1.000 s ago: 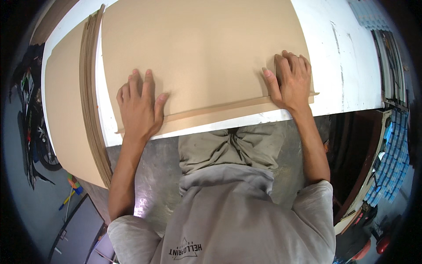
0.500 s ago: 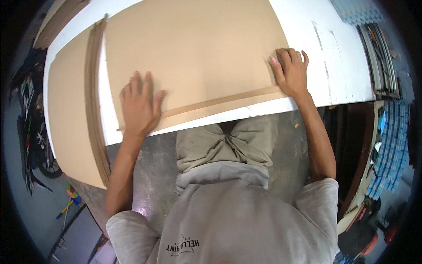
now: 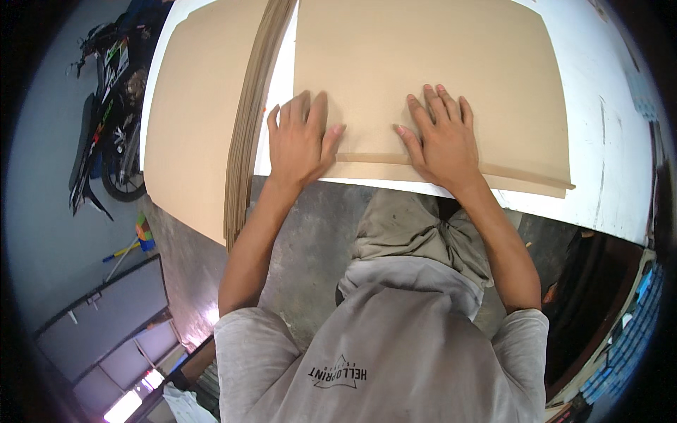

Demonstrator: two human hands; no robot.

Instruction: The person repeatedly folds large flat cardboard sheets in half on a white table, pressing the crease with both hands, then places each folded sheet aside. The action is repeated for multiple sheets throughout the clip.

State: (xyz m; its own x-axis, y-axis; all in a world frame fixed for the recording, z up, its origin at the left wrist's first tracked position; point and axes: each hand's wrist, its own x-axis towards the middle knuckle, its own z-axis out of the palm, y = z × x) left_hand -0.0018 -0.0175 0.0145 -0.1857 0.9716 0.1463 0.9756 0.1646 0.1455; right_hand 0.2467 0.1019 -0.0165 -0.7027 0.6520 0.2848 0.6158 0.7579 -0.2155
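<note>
A large brown cardboard sheet [image 3: 430, 49] lies flat in front of me, with a narrow raised or folded strip [image 3: 374, 159] running along its near edge. My left hand [image 3: 300, 144] rests palm down at the sheet's near left corner, fingers spread. On the strip and the sheet just right of the middle, my right hand [image 3: 446, 144] lies flat, its fingers also apart. Neither hand grips anything. Left of the sheet is a stack of similar cardboard [image 3: 194, 106], its layered edges [image 3: 247, 141] facing my left hand across a thin white gap.
The white table [image 3: 613, 141] bears the cardboard and reaches out to the right. A motorbike [image 3: 116, 120] stands beyond its left side. Blue checked material [image 3: 627, 352] is at the lower right, beside a dark open space [image 3: 592, 282] below the table. A grey floor [image 3: 310, 233] shows underneath.
My right hand has moved inward from the sheet's right edge, toward my left hand, and now lies flat. The head view has turned, shifting the scene rightward.
</note>
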